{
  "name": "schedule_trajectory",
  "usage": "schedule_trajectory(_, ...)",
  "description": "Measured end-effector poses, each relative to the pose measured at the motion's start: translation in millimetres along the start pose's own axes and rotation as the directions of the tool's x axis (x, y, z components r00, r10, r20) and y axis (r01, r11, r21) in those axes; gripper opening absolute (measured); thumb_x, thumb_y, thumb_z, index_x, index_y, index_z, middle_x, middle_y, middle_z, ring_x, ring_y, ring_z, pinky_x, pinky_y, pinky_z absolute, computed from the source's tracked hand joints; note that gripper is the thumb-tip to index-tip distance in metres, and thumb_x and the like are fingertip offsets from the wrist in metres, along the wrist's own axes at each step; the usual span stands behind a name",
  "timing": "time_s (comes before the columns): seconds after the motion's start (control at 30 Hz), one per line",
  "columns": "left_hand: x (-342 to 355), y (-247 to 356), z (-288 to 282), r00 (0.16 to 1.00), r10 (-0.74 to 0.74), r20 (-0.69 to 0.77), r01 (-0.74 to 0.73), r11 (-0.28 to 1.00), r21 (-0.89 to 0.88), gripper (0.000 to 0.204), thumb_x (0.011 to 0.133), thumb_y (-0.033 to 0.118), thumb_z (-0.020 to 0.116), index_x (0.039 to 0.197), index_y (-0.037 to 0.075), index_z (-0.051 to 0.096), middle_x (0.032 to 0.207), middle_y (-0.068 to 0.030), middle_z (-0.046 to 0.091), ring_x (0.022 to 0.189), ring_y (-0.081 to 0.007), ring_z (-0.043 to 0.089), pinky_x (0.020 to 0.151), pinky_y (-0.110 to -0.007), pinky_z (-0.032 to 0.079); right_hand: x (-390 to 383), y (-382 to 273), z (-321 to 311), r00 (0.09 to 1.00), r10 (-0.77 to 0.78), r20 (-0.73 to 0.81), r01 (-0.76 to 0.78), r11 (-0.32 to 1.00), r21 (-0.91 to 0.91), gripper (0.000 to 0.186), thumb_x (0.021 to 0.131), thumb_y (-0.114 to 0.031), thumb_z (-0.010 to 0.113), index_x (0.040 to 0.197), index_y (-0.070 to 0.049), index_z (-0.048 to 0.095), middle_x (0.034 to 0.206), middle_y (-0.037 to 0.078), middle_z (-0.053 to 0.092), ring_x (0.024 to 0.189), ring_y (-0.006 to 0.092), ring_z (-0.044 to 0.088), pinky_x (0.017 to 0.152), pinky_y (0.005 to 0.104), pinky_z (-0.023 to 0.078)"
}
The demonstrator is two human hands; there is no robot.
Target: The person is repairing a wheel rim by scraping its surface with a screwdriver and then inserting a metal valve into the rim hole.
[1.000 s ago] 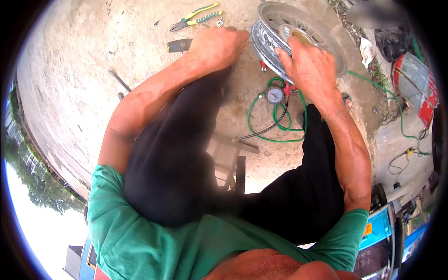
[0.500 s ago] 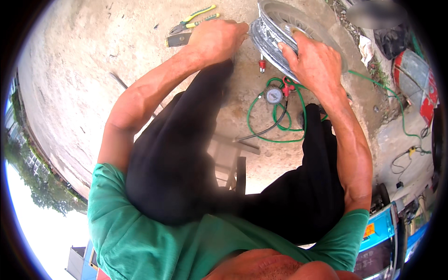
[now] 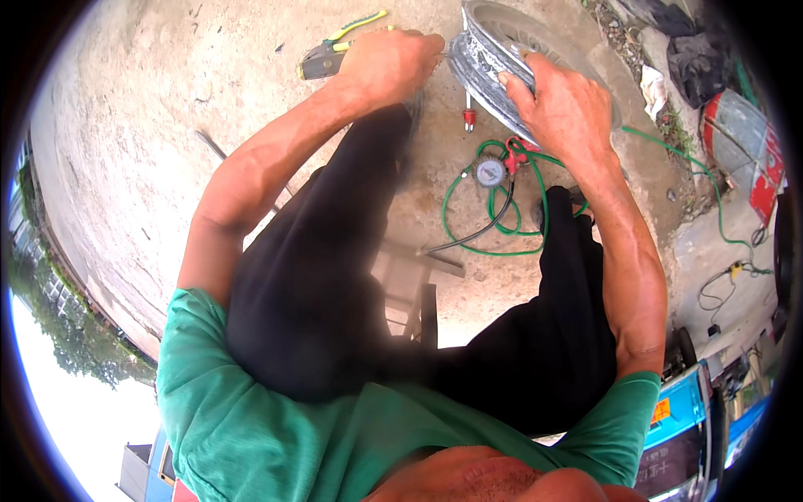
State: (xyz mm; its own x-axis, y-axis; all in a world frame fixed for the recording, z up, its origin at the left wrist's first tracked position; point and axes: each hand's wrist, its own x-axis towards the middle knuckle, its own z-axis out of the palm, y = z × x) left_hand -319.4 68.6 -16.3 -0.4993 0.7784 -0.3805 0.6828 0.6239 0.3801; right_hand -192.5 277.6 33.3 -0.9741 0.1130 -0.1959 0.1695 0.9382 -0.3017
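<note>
Since the earlier frame the left hand [image 3: 393, 63] has slid toward the rim [image 3: 489, 54], and the pliers [image 3: 335, 46] that lay clear beyond it are now partly under its knuckles. That hand is closed in a fist at the rim's left edge; whether it grips a thin tool there I cannot tell. Just right of it the rim stands tilted on the concrete floor [image 3: 167, 151]. The right hand [image 3: 565, 105] lies over the rim's near edge, fingers curled on it, steadying it.

Judging by this, the step in hand is work at the rim's edge, perhaps at the valve; the next move calls for a firm hold by the right hand while the left works.

Below the hands lie a small red part [image 3: 469, 119], a gauge [image 3: 490, 172] and a green hose [image 3: 468, 217]. It is an outdoor yard, with a red canister [image 3: 744, 142] far right.
</note>
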Motion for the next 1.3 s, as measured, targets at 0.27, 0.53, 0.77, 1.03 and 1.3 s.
schedule_trajectory(0.27,-25,21,-1,0.980,0.180,-0.084,-0.182,0.983,-0.011,0.008,0.095,0.018,0.060,0.098,0.011,0.063,0.092,-0.0119,0.069,0.081,-0.0367,0.071,0.069,-0.049,0.058,-3,-2,5,0.999,0.025,0.040,-0.024,1.000,-0.013,0.035,0.095,-0.040,0.066,0.093,-0.004,0.068,0.075,0.020,0.072,0.074,0.0411,0.072,0.066,0.0524,0.056)
schedule_trajectory(0.53,28,-18,0,0.996,-0.047,0.070,0.047,0.999,0.002,0.022,0.102,0.027,0.053,0.098,0.007,0.063,0.086,-0.0157,0.072,0.086,-0.0395,0.071,0.076,-0.052,0.055,-5,1,1,1.000,-0.005,0.012,0.005,1.000,-0.001,0.037,0.095,-0.041,0.066,0.094,-0.004,0.069,0.078,0.019,0.073,0.076,0.0403,0.072,0.068,0.0525,0.056)
schedule_trajectory(0.77,20,-5,-3,0.998,0.002,0.055,-0.005,0.998,0.065,0.020,0.101,0.027,0.057,0.102,0.008,0.063,0.092,-0.0167,0.072,0.088,-0.0409,0.070,0.077,-0.053,0.055,-4,6,-3,0.999,0.043,0.024,-0.043,0.999,0.003,0.037,0.094,-0.042,0.066,0.095,-0.004,0.069,0.080,0.018,0.073,0.076,0.0394,0.073,0.070,0.0533,0.056)
schedule_trajectory(1.03,-21,24,-8,0.997,0.080,-0.009,-0.080,0.996,-0.031,0.018,0.098,0.027,0.061,0.100,0.009,0.064,0.092,-0.0157,0.072,0.087,-0.0402,0.070,0.072,-0.052,0.056,-12,1,8,1.000,0.015,0.028,-0.015,1.000,0.010,0.035,0.095,-0.039,0.065,0.095,-0.004,0.069,0.078,0.021,0.073,0.074,0.0413,0.073,0.068,0.0524,0.057)
schedule_trajectory(1.3,-5,12,-21,0.999,-0.044,-0.029,0.044,0.999,-0.017,0.020,0.100,0.029,0.059,0.099,0.011,0.065,0.089,-0.0150,0.073,0.089,-0.0393,0.071,0.076,-0.051,0.056,0,-4,3,0.996,0.088,0.024,-0.089,0.995,0.044,0.036,0.095,-0.038,0.065,0.095,-0.003,0.069,0.079,0.023,0.073,0.075,0.0421,0.072,0.069,0.0532,0.056)
